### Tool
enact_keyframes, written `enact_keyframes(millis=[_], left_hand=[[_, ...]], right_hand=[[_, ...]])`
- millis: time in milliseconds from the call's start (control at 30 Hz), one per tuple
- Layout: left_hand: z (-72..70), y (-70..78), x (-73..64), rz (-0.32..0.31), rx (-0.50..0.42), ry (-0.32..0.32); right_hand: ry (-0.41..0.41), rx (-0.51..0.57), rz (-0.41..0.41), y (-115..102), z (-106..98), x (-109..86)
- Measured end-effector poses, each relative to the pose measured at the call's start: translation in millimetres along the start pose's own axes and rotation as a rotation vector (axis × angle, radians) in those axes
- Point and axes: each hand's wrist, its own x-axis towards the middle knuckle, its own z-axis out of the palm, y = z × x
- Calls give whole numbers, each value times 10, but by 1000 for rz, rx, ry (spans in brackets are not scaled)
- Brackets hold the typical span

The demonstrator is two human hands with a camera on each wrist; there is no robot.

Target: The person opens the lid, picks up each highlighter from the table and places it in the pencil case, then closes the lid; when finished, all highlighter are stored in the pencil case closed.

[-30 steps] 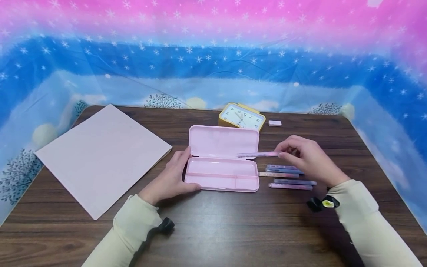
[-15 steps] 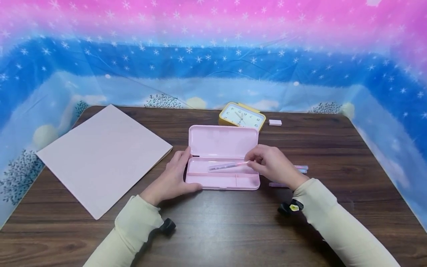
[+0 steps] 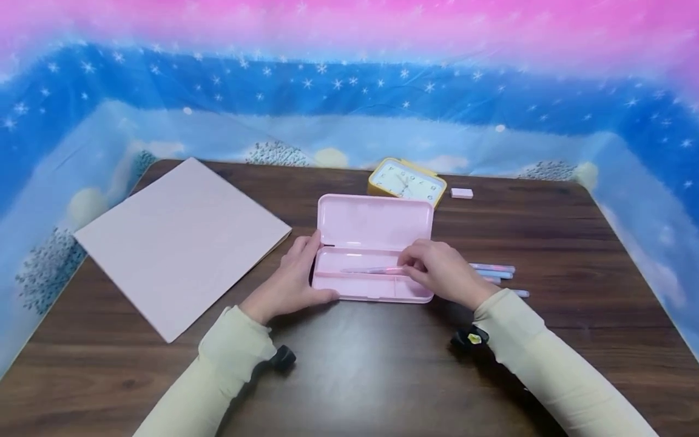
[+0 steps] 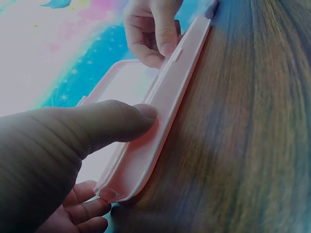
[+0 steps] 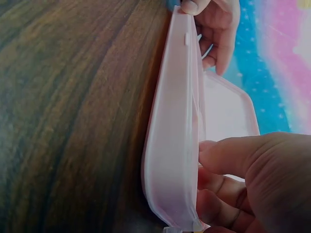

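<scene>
A pink pencil case [image 3: 371,291] lies with its lid [image 3: 375,221] raised at the back. My left hand [image 3: 289,282] holds the case's left end; in the left wrist view the thumb [image 4: 121,119] presses the front wall, with fingers at the end. My right hand [image 3: 439,270] reaches over the right part of the case and pinches a pinkish pen [image 3: 371,271], whose other end points left in the long rear compartment. The right wrist view shows the right fingers [image 5: 228,155] inside the case's rim; the wall hides the pen's grip point.
Several pens [image 3: 499,273] lie on the table right of the case, partly behind my right hand. A yellow alarm clock [image 3: 406,182] and a small eraser [image 3: 462,193] sit behind it. A large pale square board [image 3: 182,249] lies at left on the wooden table [image 3: 371,370].
My right hand has carried the pen left from beside the raised lid, then down into the rear compartment. My left hand keeps its hold on the case. The head view has shifted slightly.
</scene>
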Motion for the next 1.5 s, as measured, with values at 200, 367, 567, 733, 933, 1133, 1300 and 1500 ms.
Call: enact_keyframes(millis=[200, 367, 567, 733, 933, 1133, 1300, 1500], left_hand=[[-39, 58, 128, 19, -21, -16], [-48, 17, 40, -17, -24, -26], [-34, -2, -11, -23, -27, -27], [-35, 39, -2, -27, -24, -28], [-35, 83, -26, -60, -31, -34], [-7, 94, -71, -112, -20, -45], [-20, 86, -124, -123, -12, -44], [13, 174, -44, -64, -15, -53]], right_hand=[[-11, -45, 32, 30, -105, -14], [-49, -19, 24, -10, -43, -7], [-1, 13, 25, -26, -115, -76], [71, 12, 55, 45, -356, -212], [144, -17, 132, 179, -656, -429], [167, -15, 221, 412, -846, -634], [82, 22, 266, 705, -923, -732], [21, -24, 289, 1026, -987, -963]])
